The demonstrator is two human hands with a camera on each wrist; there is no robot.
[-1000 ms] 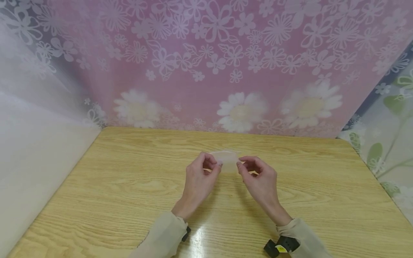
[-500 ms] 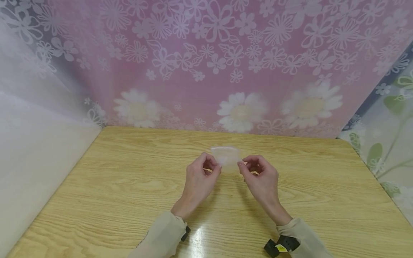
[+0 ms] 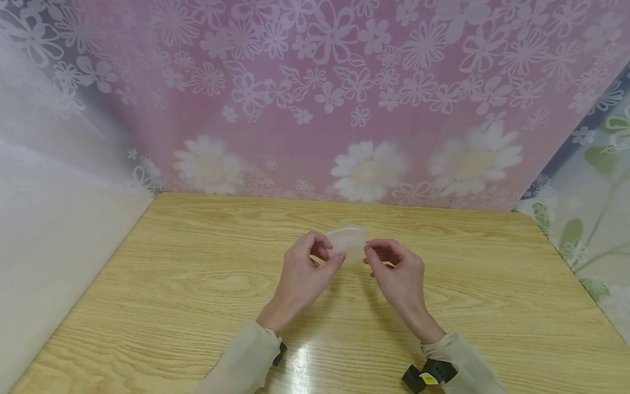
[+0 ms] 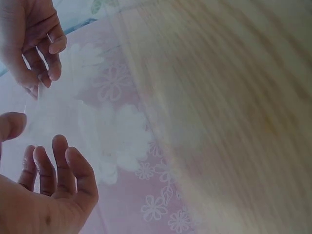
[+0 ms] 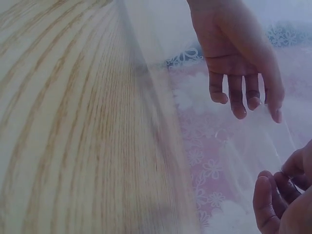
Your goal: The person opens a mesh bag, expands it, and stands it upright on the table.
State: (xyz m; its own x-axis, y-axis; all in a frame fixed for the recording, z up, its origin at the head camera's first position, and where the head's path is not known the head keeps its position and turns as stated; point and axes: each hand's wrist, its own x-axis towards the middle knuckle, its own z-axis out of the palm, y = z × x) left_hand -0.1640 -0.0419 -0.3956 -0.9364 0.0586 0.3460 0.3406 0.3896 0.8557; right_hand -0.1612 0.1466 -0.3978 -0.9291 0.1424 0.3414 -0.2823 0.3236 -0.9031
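A small, clear plastic bag (image 3: 351, 239) is held up over the table between the two hands. My right hand (image 3: 401, 278) pinches its right edge between thumb and fingertips; the left wrist view shows this pinch at the bag's (image 4: 61, 114) corner. At the other side is my left hand (image 3: 304, 275), its thumb stretched across the near face of the bag and its fingers loosely bent by the far side. A gap shows between thumb and fingers of the left hand (image 4: 53, 195) in the left wrist view. The right wrist view shows the bag (image 5: 258, 141) as a thin see-through sheet.
A wood-grain table (image 3: 206, 306) lies under the hands. Behind it hangs a pink flowered curtain (image 3: 295, 153), with a pale sheet (image 3: 64, 219) at the left and a leaf-patterned one (image 3: 595, 219) at the right. Black straps (image 3: 440, 372) circle the wrists.
The left thumb has slid right across the bag and parted from its fingers. The bag's upper edge stood up flatter half a second ago and now curves. The right hand has barely moved.
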